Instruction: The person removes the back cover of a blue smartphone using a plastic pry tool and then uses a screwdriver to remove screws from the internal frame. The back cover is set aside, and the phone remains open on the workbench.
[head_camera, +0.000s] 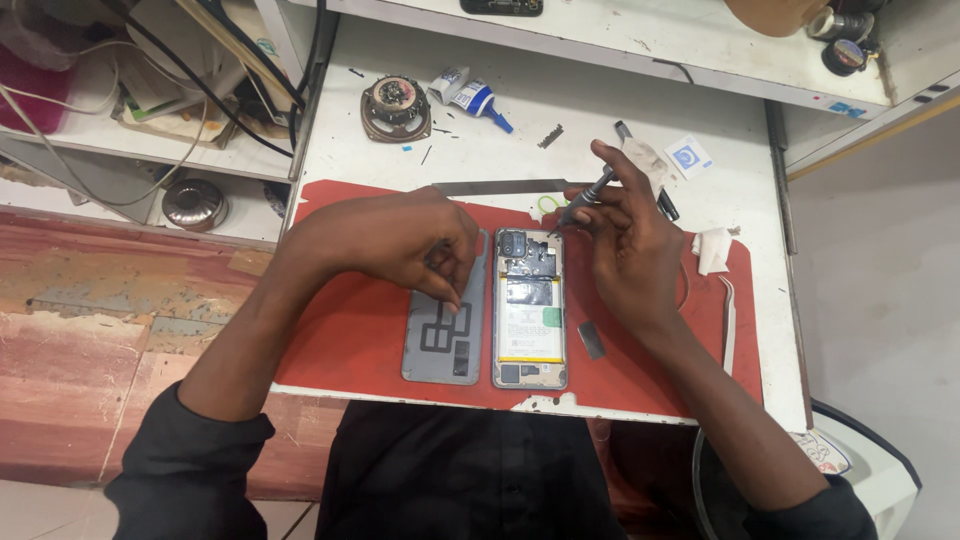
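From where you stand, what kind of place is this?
Most likely a phone repair bench: an opened phone lies on a red work mat beside its removed back cover, and the right hand holds a screwdriver.

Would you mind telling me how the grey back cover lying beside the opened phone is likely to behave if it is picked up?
The grey back cover looks thin and flat, so probably light and somewhat flexible. It lies flat on the red mat, so it likely won't roll. The left hand rests on its top end.
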